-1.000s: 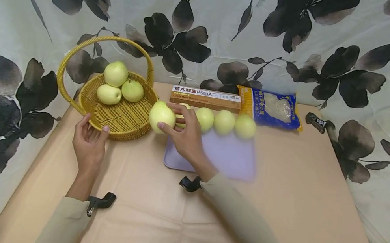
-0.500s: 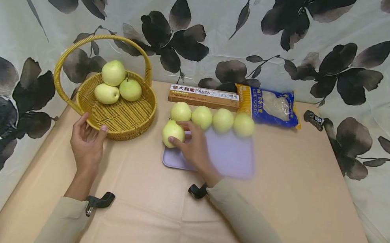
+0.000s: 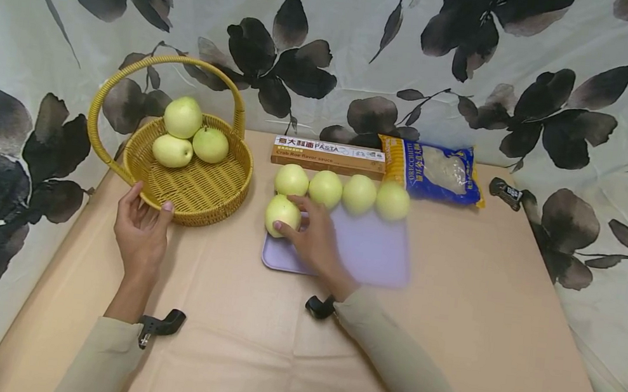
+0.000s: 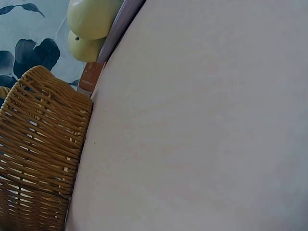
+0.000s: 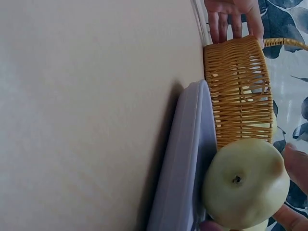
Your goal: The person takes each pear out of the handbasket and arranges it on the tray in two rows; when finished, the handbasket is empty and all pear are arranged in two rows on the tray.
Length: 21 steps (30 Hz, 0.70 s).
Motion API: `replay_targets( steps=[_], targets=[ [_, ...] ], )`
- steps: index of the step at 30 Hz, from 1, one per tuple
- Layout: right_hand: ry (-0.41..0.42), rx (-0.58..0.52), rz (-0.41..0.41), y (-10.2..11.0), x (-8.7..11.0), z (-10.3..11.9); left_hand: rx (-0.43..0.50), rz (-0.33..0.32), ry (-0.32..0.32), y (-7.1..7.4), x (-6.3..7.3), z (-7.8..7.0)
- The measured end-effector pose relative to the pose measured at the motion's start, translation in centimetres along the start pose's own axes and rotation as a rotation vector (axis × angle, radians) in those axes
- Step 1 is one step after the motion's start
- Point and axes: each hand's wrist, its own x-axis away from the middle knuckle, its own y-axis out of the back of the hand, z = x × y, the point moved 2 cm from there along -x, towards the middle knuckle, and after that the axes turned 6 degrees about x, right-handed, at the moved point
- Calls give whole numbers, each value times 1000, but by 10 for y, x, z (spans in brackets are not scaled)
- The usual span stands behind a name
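Observation:
In the head view my right hand (image 3: 318, 238) grips a yellow-green pear (image 3: 282, 215) at the left side of the lilac tray (image 3: 371, 253). The thumb is on the near side, with fingers behind. In the right wrist view, the pear (image 5: 245, 185) shows its dark blossom end over the tray rim (image 5: 180, 159). A row of several pears (image 3: 359, 195) lies along the tray's back. My left hand (image 3: 140, 232) touches the near left wall of the yellow wicker basket (image 3: 199, 193) with fingertips and thumb. Inside the basket, three pears (image 3: 183, 117) are grouped at the back.
Behind the tray lies a pasta box (image 3: 328, 157). A blue and yellow pasta bag (image 3: 437, 174) is to its right, and a small black packet (image 3: 505, 194) lies by the table's right edge. The basket's tall handle (image 3: 173, 61) arches upward. A floral cloth (image 3: 357, 54) hangs behind.
My right hand has carried the pear from beside the basket rightward to the tray, in front of the row's leftmost pear. In the last half second it shifted slightly right. The left hand stays at the basket.

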Motion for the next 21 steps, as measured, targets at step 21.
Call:
replay_targets(
  steps=[21],
  targets=[
    [250,80,-96,-2,-23,81,16,-4,21,0,-1,3]
  ],
)
